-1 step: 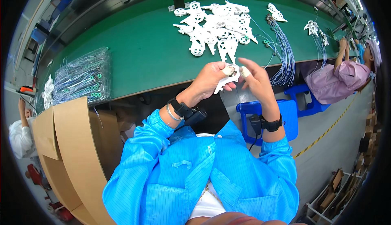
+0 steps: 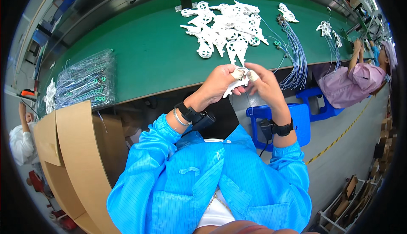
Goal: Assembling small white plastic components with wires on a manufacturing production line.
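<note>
A small white plastic part with a rounded, ring-like end and a flat arm (image 2: pixel 230 89) is in the person's hands, just off the near edge of the long green-topped workbench (image 2: pixel 157 43). The left hand (image 2: pixel 218 83) is clamped on it, a pale wrap on the thumb; the right hand (image 2: pixel 267 85), its thumb likewise wrapped, meets the left at the rounded end, though whether its fingers pinch anything cannot be told. On the workbench's middle lies a heap of similar white plastic parts (image 2: pixel 229 24); a bundle of thin blue-white cables (image 2: pixel 295 58) hangs over its near edge to the right. Towards the workbench's left end sits a clear plastic bag of green-tipped cables (image 2: pixel 87 79), and before that end stands an open brown cardboard box (image 2: pixel 74 145).
</note>
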Tool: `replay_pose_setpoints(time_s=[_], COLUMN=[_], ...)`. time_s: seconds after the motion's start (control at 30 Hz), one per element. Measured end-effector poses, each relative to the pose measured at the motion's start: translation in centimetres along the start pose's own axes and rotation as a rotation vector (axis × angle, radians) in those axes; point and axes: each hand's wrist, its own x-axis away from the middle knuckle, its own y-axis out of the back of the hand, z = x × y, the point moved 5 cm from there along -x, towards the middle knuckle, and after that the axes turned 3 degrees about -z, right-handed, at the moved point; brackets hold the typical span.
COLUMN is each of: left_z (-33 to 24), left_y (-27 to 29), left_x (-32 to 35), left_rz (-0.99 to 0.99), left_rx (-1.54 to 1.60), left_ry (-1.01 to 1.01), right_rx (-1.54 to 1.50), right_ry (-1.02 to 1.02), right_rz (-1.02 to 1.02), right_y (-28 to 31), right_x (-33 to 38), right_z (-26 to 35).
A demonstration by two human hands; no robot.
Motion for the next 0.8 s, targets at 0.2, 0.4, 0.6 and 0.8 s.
replay_pose_setpoints(time_s=[0.2,0.4,0.6,0.8], left_z=[0.5,-0.7,-0.5,0.6], left_y=[-0.1,0.4,0.0,-0.1], left_x=[0.2,0.4,0.7,1.5], left_rz=[0.015,-0.011,-0.127,-0.133], left_rx=[-0.070,-0.174,-0.060,0.042], left_ry=[-0.146,-0.102,-0.179,-0.303], right_rx=[-0.024,-0.120,0.479,0.636], right_ry=[-0.124,-0.043,0.547,0.651], right_rz=[0.136,0.040,-0.340,-0.388], right_y=[-2.3,-3.3,-1.3,-3.0], right_x=[0.0,-0.2,1.2,3.1], right_z=[0.3,-0.4,3.9,4.6])
